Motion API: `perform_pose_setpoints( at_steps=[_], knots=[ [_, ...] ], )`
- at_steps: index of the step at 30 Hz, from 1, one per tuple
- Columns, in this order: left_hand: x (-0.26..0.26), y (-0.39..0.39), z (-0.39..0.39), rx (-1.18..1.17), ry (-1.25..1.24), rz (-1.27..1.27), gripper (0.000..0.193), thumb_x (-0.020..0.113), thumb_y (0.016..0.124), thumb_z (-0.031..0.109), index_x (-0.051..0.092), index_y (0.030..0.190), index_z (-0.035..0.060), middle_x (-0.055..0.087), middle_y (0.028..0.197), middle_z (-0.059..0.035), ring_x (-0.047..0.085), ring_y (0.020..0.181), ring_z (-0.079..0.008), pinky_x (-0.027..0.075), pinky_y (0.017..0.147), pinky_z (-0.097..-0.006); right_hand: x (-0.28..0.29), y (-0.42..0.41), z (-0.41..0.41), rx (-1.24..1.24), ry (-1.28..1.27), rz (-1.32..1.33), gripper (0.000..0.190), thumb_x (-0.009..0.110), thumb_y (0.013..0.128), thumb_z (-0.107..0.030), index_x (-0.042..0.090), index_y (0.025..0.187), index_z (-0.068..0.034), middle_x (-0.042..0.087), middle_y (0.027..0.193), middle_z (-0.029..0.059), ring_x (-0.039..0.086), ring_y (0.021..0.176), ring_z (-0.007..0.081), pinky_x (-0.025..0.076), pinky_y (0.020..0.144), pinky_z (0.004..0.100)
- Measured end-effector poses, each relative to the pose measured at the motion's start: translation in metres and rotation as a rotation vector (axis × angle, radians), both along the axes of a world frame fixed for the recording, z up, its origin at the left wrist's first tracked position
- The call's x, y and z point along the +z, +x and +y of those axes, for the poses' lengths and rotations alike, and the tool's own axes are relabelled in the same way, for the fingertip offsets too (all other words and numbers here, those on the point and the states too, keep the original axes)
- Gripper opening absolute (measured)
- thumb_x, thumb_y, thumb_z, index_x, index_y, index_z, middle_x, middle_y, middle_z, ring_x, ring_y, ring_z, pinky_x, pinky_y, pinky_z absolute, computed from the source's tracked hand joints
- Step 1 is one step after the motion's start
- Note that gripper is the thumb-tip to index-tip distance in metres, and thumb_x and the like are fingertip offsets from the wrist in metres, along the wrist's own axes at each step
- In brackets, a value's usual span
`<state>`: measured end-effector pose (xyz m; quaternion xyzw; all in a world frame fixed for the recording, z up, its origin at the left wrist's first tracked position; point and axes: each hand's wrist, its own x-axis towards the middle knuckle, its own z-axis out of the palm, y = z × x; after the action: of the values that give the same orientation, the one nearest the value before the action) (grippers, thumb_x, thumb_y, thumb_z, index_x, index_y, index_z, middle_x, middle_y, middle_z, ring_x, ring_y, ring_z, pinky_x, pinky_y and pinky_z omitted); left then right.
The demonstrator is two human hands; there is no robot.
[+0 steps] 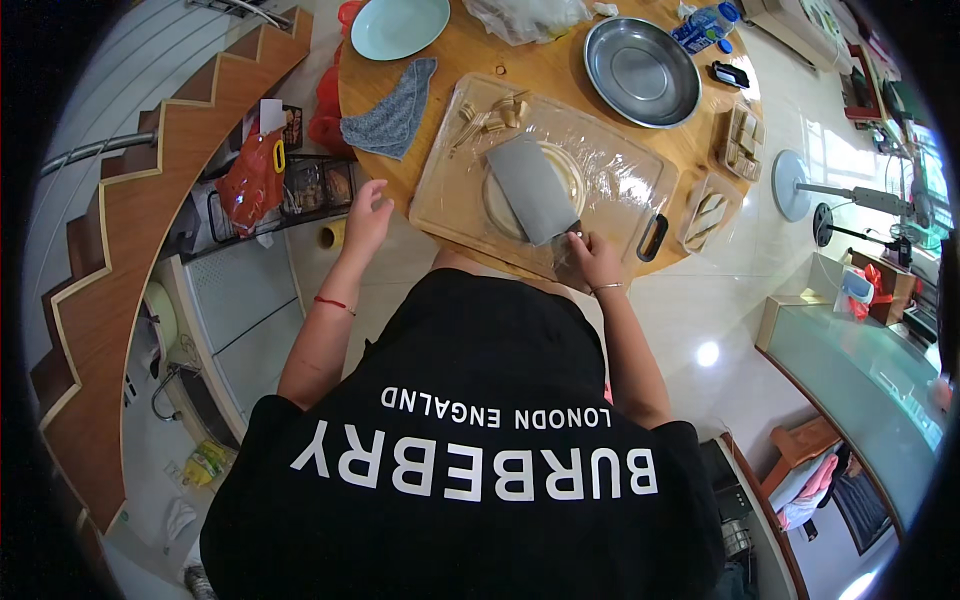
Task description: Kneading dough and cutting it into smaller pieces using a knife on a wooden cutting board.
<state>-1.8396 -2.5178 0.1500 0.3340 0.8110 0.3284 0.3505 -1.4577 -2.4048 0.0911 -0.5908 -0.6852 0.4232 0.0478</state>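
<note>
My right hand grips the handle of a cleaver at the near edge of the board. Its broad grey blade lies over a round, pale, flat food and hides much of it. Under both is a wooden cutting board, partly covered with clear plastic film. Pale strips of food lie at the board's far left. My left hand holds nothing; its fingers are apart, beyond the table's left edge and beside the board.
On the round wooden table are a metal pan, a pale blue plate, a grey cloth and a plastic bottle. Clear boxes of food pieces line the right edge. Stairs rise at left.
</note>
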Motion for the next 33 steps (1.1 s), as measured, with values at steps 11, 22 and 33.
perform_pose_setpoints(
  at_steps=[11,22,33],
  knots=[
    [-0.009,0.082,0.044,-0.744,0.351,0.501,0.047,0.049,0.078,0.008,0.046,0.124,-0.0008,0.048,0.127,-0.0166,0.047,0.115,-0.0326,0.037,0.097,-0.0379,0.077,0.059,-0.003,-0.572,0.062,0.391,0.023,0.063,0.082,-0.018,0.05,0.068,-0.004,0.047,0.057,0.0023,0.041,0.045,0.011,0.038,0.043,0.0228],
    [-0.046,0.131,0.066,-1.148,0.333,0.761,0.058,0.05,0.084,0.032,0.036,0.134,0.007,0.03,0.144,-0.0098,0.028,0.133,-0.027,0.016,0.104,-0.0579,0.089,0.047,-0.021,-0.561,0.219,0.291,0.012,0.058,0.083,-0.015,0.056,0.088,-0.005,0.05,0.06,0.0035,0.046,0.053,0.0137,0.04,0.05,0.0278],
    [-0.042,0.048,0.04,-0.657,0.193,0.689,0.057,0.051,0.084,0.023,0.034,0.135,0.003,0.027,0.144,-0.0177,0.026,0.132,-0.0349,0.022,0.105,-0.0491,0.07,-0.02,-0.039,-0.264,0.362,-0.116,0.014,0.052,0.084,-0.017,0.057,0.091,-0.006,0.059,0.067,0.0117,0.052,0.055,0.0313,0.04,0.051,0.0391]
  ],
)
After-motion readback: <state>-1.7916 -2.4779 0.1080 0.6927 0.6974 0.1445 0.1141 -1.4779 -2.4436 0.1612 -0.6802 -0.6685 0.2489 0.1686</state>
